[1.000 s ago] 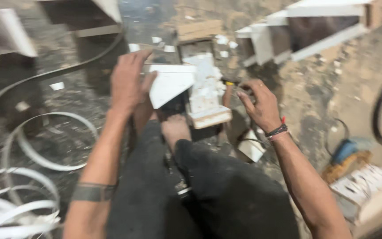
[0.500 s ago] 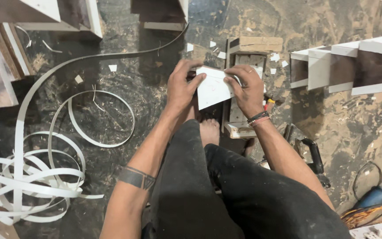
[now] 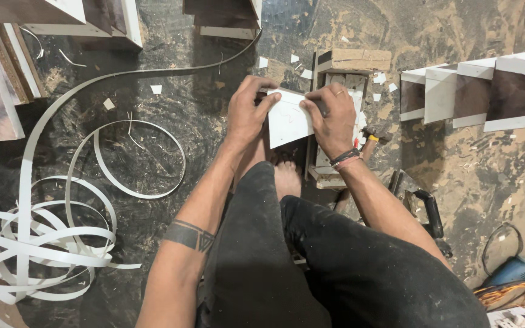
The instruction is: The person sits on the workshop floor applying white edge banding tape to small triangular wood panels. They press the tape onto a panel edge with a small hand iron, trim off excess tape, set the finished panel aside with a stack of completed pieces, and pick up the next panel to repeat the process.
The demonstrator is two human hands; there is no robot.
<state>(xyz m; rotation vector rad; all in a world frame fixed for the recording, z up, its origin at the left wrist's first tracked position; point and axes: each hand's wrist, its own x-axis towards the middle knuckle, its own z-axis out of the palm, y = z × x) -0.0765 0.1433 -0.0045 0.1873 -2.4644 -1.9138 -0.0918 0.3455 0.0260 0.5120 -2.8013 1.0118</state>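
Since the previous frame the view has drawn closer. Left hand [image 3: 247,112] and right hand [image 3: 334,118] clamp opposite edges of the white panel [image 3: 287,120], which lies between them over the wooden block [image 3: 341,79].

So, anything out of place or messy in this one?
Yes. White strips lie in a loose tangle on the floor at the left, and small white chips and sawdust are scattered about. A bare foot rests among them. Both hands, left and right, hold a white panel; it looks undamaged.
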